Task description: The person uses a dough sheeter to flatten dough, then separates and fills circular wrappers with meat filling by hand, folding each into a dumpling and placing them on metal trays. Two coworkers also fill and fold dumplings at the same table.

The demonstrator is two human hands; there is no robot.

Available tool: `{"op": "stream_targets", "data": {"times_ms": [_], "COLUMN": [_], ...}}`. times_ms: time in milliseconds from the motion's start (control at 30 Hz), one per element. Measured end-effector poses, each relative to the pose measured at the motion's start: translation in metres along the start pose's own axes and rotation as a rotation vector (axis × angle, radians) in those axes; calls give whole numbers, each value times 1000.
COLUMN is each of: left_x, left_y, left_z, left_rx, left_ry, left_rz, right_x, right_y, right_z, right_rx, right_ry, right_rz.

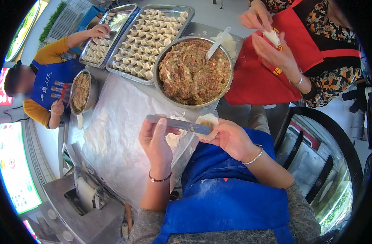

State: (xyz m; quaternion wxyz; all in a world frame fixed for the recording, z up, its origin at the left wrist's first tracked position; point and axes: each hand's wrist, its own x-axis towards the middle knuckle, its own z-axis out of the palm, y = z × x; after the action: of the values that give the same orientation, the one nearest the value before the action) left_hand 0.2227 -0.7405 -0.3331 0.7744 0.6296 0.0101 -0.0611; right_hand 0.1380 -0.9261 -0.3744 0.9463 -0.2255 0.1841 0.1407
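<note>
My left hand (157, 137) is closed round one end of a flat metal spatula (186, 125). The far end of the blade lies over a round dough wrapper (207, 126) with a little filling on it. That wrapper rests on the fingers of my right hand (231, 137). Beneath the spatula, more pale dough wrappers (172, 138) lie on the floured table, partly hidden by my left hand. Just beyond my hands stands a large metal bowl (193, 106) of minced filling (192, 73), with a white plastic spatula (218, 43) stuck in it.
Metal trays (147, 81) of folded dumplings (149, 42) stand behind the bowl. A co-worker's hand reaches over one tray at left, beside a smaller filling bowl (93, 94). A second co-worker at right holds a dumpling. Plastic sheeting (122, 146) covers the table; metal equipment (88, 195) stands lower left.
</note>
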Motion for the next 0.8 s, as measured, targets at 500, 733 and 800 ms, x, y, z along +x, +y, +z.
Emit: {"op": "stream_targets", "data": {"times_ms": [500,733,800], "left_x": [58,11,-4], "left_y": [-4,-36,-43], "left_z": [0,-20,-22], "left_rx": [862,731,361], "left_ry": [-453,-310,-510], "left_rz": [856,342,-73], "right_x": [-5,-7,-9], "right_y": [0,2,4], "right_z": [-1,8,12], "right_rx": [-137,-86,-131], "right_ry": [148,58,1], "right_rz": [-39,-84,-59]}}
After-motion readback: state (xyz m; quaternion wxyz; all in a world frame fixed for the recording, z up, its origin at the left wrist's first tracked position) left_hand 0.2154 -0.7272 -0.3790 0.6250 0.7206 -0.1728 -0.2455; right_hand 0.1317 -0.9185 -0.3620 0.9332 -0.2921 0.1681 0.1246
